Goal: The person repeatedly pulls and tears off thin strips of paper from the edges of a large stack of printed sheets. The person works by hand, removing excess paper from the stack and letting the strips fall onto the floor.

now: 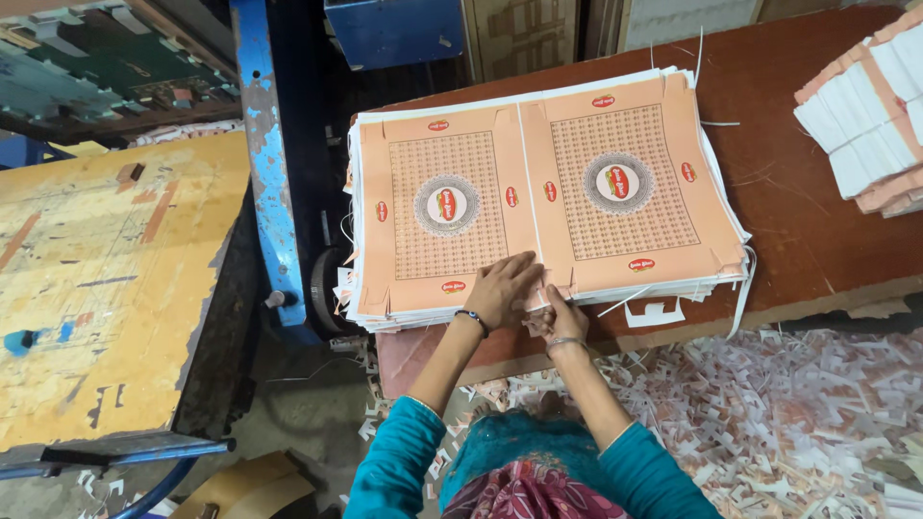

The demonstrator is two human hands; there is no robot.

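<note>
Left hand (pixel 502 288) flat, right hand (pixel 561 317) pinching

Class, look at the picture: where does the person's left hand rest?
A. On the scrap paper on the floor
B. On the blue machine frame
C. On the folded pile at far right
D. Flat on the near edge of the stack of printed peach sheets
D: the left hand lies flat on the near edge of the stack of printed sheets, beside the right hand.

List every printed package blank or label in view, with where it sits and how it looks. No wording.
Stack of flat printed box sheets: on the brown table, under both hands; peach, two dotted-grid panels with round medallions, small red oval marks.
Second pile of punched blanks: table's far right corner; peach and white, fanned.
Paper offcuts: floor, lower right; white and peach strips.
</note>
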